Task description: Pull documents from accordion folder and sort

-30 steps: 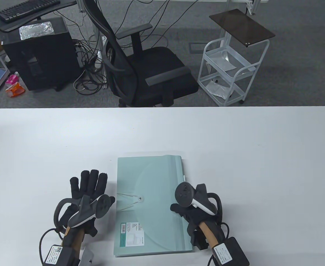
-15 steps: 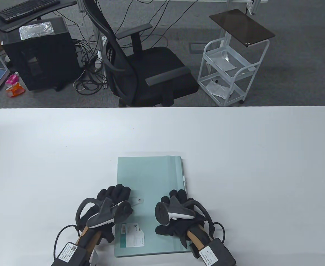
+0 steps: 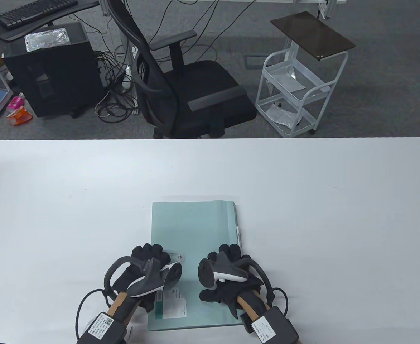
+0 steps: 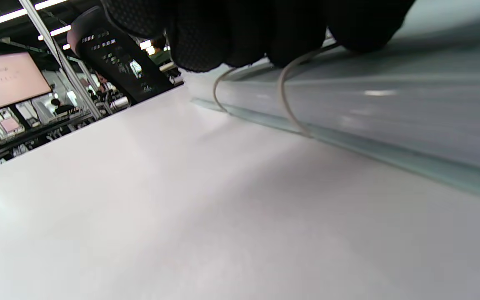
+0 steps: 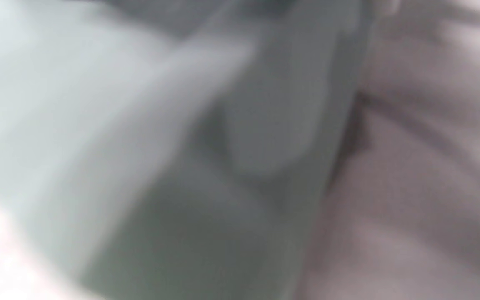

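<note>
A pale green accordion folder (image 3: 195, 225) lies flat and closed on the white table (image 3: 320, 200), near the front edge. Its round button clasp (image 3: 180, 257) sits at mid-left. My left hand (image 3: 149, 255) rests on the folder's left part beside the clasp, fingers curled. In the left wrist view the fingers (image 4: 244, 37) lie over the elastic cord (image 4: 286, 104), whose two strands run out from under them across the folder's edge (image 4: 390, 108). My right hand (image 3: 230, 252) rests palm down on the folder's right part. The right wrist view is a blur of green folder (image 5: 98, 166).
Beyond the table's far edge stand a black office chair (image 3: 192, 86), a white wheeled cart (image 3: 295, 96) and a black computer tower (image 3: 52, 68). A white label (image 3: 174, 304) is on the folder's near-left corner.
Both hands moved inward onto the folder. The left hand came from the table left of it to the clasp and curled its fingers. The right hand turned palm down onto the cover.
</note>
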Tool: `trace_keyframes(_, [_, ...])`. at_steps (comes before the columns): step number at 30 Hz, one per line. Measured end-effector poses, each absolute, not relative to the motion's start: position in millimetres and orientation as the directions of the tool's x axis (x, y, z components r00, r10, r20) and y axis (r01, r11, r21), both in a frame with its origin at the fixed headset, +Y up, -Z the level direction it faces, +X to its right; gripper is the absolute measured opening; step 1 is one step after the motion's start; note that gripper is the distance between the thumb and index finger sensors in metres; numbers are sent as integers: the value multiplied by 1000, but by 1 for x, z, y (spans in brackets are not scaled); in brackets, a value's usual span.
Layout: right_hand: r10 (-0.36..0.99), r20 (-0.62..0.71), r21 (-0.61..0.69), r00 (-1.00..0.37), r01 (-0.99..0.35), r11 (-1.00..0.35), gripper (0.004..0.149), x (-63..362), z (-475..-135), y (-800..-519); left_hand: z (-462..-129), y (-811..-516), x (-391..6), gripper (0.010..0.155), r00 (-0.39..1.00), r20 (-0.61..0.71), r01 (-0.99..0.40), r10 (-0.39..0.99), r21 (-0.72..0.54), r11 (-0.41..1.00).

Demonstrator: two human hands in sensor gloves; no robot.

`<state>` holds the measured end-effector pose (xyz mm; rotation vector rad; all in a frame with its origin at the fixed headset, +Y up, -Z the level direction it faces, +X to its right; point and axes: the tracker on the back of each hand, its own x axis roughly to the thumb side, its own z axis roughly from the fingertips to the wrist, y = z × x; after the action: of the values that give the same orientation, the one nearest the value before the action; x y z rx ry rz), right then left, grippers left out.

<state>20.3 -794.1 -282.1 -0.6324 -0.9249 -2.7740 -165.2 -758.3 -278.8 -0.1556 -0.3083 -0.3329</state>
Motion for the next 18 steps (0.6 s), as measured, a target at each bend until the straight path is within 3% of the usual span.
trace_keyframes(8, [-28, 437, 559, -899, 296, -775, 97, 19, -282, -793, -284, -760, -154, 37, 875, 412, 346, -255, -165, 924])
trace_keyframes(12, [-39, 442, 555, -896, 307, -773, 97, 17, -282, -795, -284, -759, -153, 37, 882, 439, 276, -172, -184, 943])
trace_keyframes(14, [-51, 445, 555, -894, 320, -768, 97, 16, -281, -796, -287, -759, -154, 37, 905, 422, 154, -61, -191, 969])
trace_keyframes(18, [-45, 446, 561, -894, 319, -764, 97, 17, -281, -795, -290, -756, -162, 37, 934, 356, 91, -28, -161, 983])
